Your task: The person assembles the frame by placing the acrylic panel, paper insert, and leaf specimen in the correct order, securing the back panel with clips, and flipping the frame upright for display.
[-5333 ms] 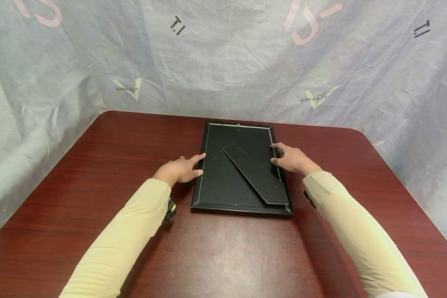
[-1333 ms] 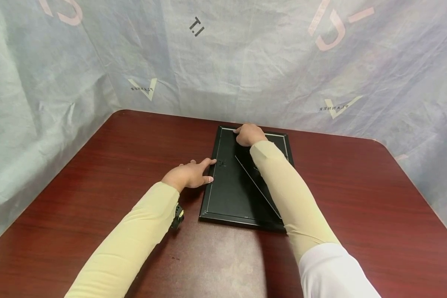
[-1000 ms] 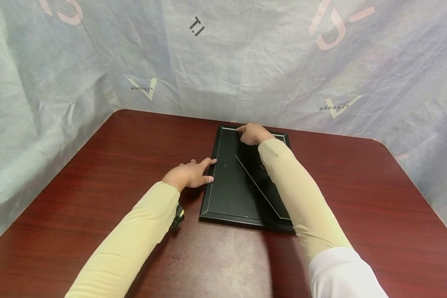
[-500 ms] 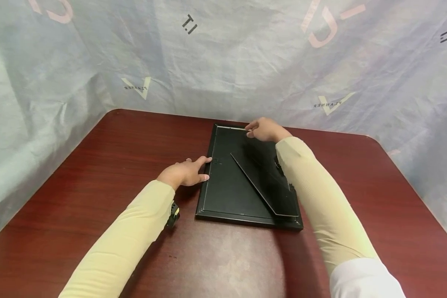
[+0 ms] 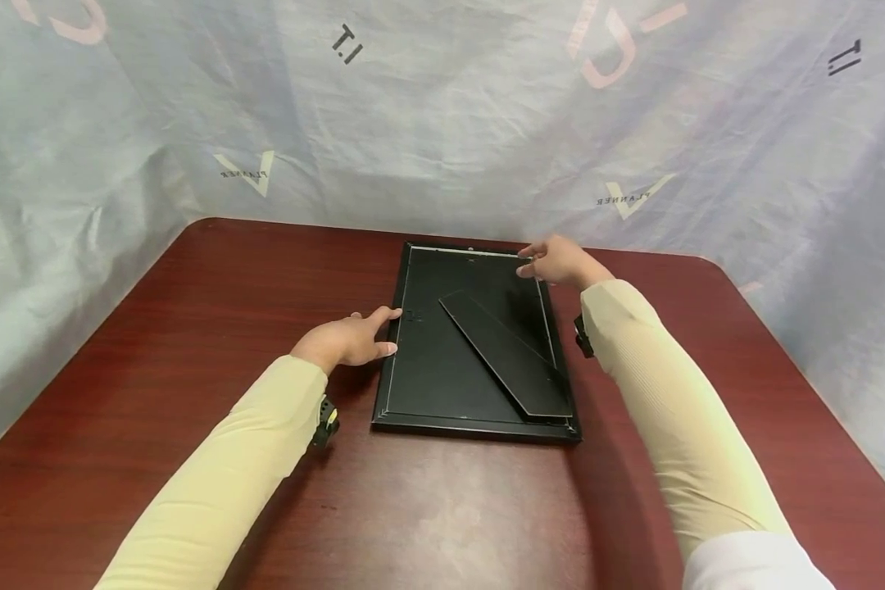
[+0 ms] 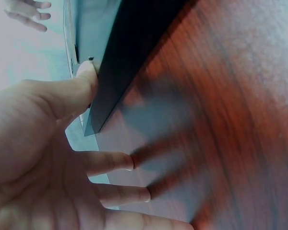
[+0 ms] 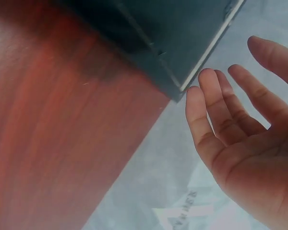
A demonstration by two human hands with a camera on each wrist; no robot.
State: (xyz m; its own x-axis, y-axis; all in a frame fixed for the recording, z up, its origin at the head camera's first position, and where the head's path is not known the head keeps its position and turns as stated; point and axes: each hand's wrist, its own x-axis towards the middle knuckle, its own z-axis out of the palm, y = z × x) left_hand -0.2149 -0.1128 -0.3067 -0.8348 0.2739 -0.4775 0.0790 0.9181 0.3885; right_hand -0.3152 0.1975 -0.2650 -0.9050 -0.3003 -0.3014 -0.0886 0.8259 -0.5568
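A black picture frame lies face down on the table, its dark backing upward. Across the backing slants a flat easel leg, wide end near the front right corner. My left hand rests at the frame's left edge, thumb and index finger on the rim. In the left wrist view that thumb presses the frame's edge, while the other fingers reach straight down to the wood. My right hand hovers by the far right corner with loosely bent fingers, holding nothing; the right wrist view shows it beside the frame's corner.
The reddish-brown wooden table has rounded far corners. Behind and beside it hangs a pale printed sheet. Dark wrist cameras sit at both cuffs.
My right hand has travelled along the far edge from its middle to the right corner, uncovering the easel leg. Earlier it was on the right edge. The left hand has stayed at the left edge.
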